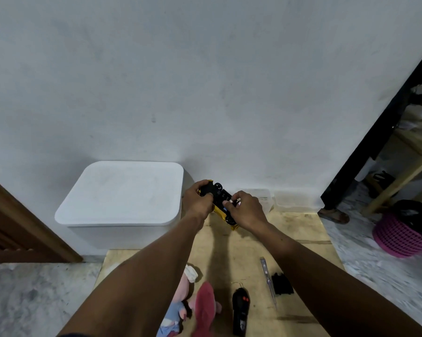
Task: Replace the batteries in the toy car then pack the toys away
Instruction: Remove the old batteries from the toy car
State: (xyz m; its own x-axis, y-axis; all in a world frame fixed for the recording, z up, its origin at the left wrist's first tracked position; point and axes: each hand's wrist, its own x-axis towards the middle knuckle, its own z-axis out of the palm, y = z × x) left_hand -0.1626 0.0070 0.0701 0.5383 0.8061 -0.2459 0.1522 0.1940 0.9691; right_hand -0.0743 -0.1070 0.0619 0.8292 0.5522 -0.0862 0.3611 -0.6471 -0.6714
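Observation:
A yellow toy car (220,204) is held upside down above the wooden board (300,239), its black underside and wheels facing up. My left hand (200,199) grips its far end. My right hand (247,211) is over the middle of the underside and pinches a small battery at the open compartment. On the board nearer to me lie a black remote control (240,311), a clear-handled screwdriver (268,279) and a black battery cover (281,284). A pink and blue soft toy (193,305) lies at the lower left of the board.
A large white lidded storage box (122,193) stands against the wall at the left. Two clear plastic containers (278,200) sit at the wall behind the car. A pink basket (399,232) and a wooden shelf frame (399,171) are at the right, a brown door (22,227) at the left.

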